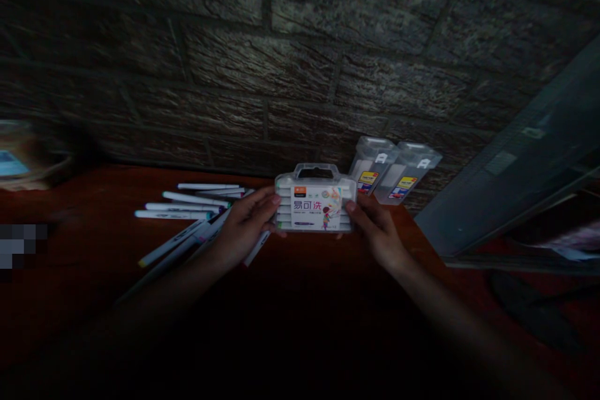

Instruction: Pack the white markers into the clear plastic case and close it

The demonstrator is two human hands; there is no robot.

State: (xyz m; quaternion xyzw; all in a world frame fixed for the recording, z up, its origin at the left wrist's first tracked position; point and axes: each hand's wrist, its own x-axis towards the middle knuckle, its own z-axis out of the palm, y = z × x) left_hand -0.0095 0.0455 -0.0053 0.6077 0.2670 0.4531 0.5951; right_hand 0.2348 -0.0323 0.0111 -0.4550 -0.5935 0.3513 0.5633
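Note:
Between my two hands is a clear plastic marker case [316, 206], held up with its handle at the top and its printed label facing me. White markers lie in rows behind the label. My left hand [250, 219] grips the case's left edge, thumb on the front. The right edge is in my right hand [375, 225], also with the thumb in front. Fingertips show faintly under the case. To the left, several loose white markers [175, 214] with coloured ends lie scattered on the table, some partly hidden by my left hand and forearm.
Two clear plastic boxes [396, 172] with yellow and blue labels stand behind my right hand, near the stone-block wall [300, 69]. A container with a blue label [14, 159] is at the far left. A grey panel [506, 169] slants along the right of the wooden table [94, 225].

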